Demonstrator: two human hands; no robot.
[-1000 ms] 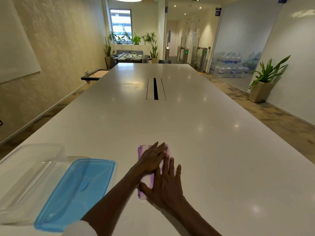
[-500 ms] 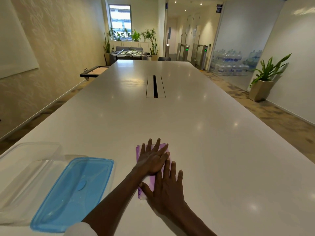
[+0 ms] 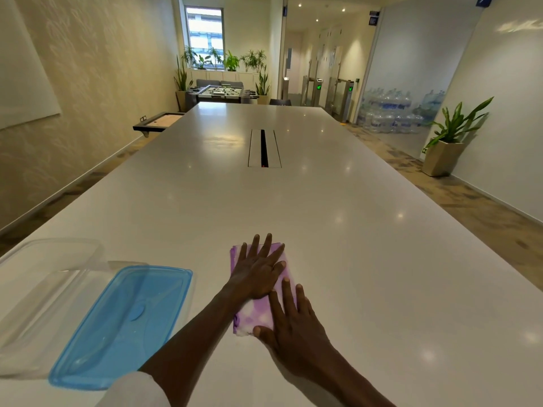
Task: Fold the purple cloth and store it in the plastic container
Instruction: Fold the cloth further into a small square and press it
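- Purple cloth [image 3: 256,317], folded into a narrow strip with white patches, lies flat on the white desk [image 3: 367,259], running away from the person.
- Left hand [image 3: 258,271] is spread flat on the far half of the cloth, fingers splayed wide, palm down, gripping nothing.
- Right hand [image 3: 293,321] presses flat on the near right edge, fingers stretched forward and open, thumb touching the near corner.
- Both forearms come in from the bottom edge; a white sleeve [image 3: 138,390] shows on the left arm.
- Over to the left, well apart from the cloth, sits the clear plastic container [image 3: 38,286], open on the desk.
- Blue lid [image 3: 123,324] lies just beside it, overlapping its right edge, between container and cloth.
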